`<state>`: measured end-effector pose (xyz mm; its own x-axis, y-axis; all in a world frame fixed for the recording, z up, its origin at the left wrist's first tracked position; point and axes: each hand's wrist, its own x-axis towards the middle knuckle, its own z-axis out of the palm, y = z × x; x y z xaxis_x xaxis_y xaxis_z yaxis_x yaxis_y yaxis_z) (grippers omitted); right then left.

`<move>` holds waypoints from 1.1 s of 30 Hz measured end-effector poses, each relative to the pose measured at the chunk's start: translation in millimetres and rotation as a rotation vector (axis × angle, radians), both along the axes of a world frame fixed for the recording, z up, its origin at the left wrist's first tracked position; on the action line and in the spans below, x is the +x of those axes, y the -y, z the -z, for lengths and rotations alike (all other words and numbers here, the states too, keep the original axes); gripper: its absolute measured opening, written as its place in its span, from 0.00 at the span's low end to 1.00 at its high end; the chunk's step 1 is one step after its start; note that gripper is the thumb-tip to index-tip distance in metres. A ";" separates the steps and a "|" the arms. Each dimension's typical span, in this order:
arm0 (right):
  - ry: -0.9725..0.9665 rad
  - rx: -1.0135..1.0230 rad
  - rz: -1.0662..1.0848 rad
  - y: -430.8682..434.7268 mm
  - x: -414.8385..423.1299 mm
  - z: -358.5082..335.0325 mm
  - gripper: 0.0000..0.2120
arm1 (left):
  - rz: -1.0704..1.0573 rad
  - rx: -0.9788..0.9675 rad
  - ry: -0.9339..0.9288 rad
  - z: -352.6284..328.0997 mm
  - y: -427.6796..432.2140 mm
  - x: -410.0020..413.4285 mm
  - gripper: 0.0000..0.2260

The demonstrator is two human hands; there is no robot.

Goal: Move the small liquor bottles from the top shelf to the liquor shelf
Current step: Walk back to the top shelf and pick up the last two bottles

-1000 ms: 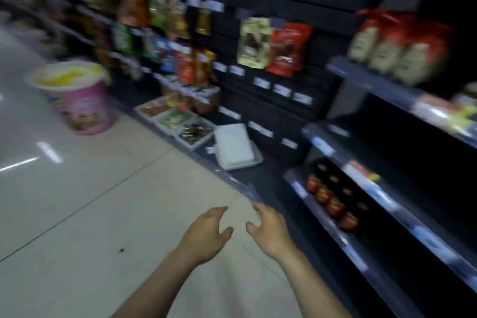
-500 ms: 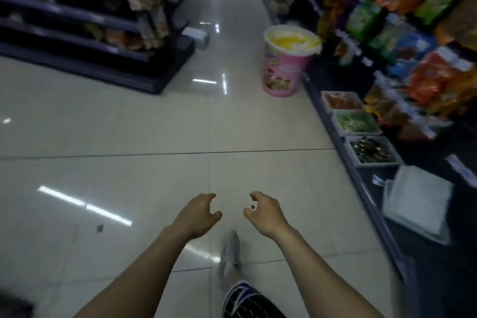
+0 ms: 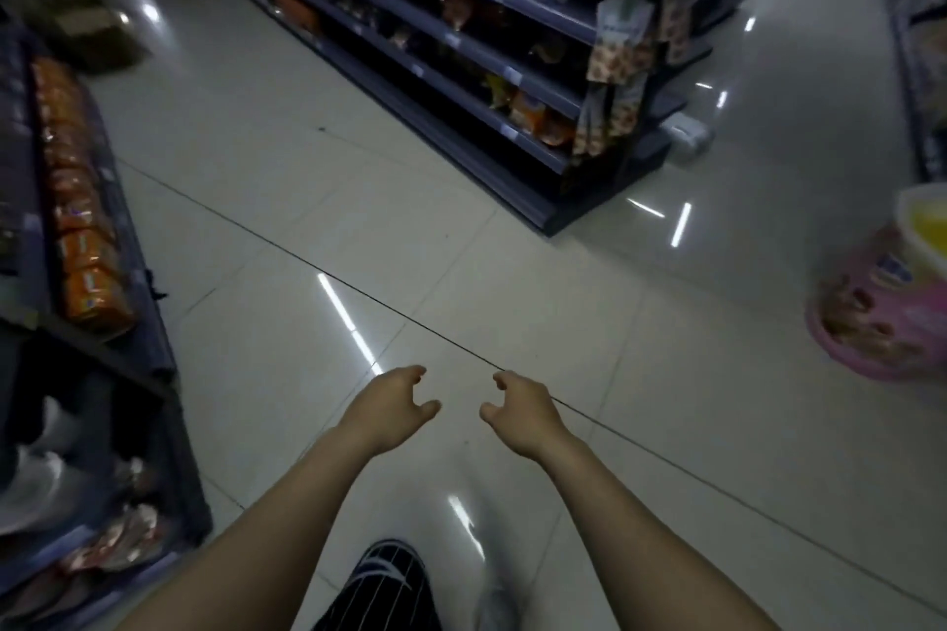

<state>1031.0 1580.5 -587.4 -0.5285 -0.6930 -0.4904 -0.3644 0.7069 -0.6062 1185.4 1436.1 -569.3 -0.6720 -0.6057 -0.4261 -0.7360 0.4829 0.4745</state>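
Note:
No small liquor bottles and no liquor shelf show in this view. My left hand (image 3: 390,409) and my right hand (image 3: 517,406) hover side by side over the pale tiled floor (image 3: 512,282), low in the middle of the view. Both hold nothing, and their fingers are loosely curled and apart. Below them I see a striped trouser leg (image 3: 382,589) and a grey shoe (image 3: 494,605).
A dark shelf unit (image 3: 461,67) with snack packs runs from the top left to an end cap at centre right. Another shelf (image 3: 97,323) with orange packets stands along the left edge. A large pink and yellow tub display (image 3: 891,302) sits on the floor at right.
The view has swung left, away from the snack shelf on the right and across the aisle; the pink tub has slid to the right edge. Both hands stay empty in front of me.

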 end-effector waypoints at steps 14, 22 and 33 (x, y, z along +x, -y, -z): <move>-0.068 -0.035 -0.202 399.3 -190.8 -18.2 0.29 | -0.197 -0.021 -0.082 3.3 374.9 -160.0 0.31; -0.074 -0.118 -0.138 590.7 -304.3 -49.6 0.29 | -0.176 -0.118 -0.143 -29.0 564.8 -276.2 0.30; -0.082 -0.259 -0.088 878.8 -507.1 -64.1 0.27 | -0.159 -0.226 -0.185 -62.7 857.1 -482.8 0.29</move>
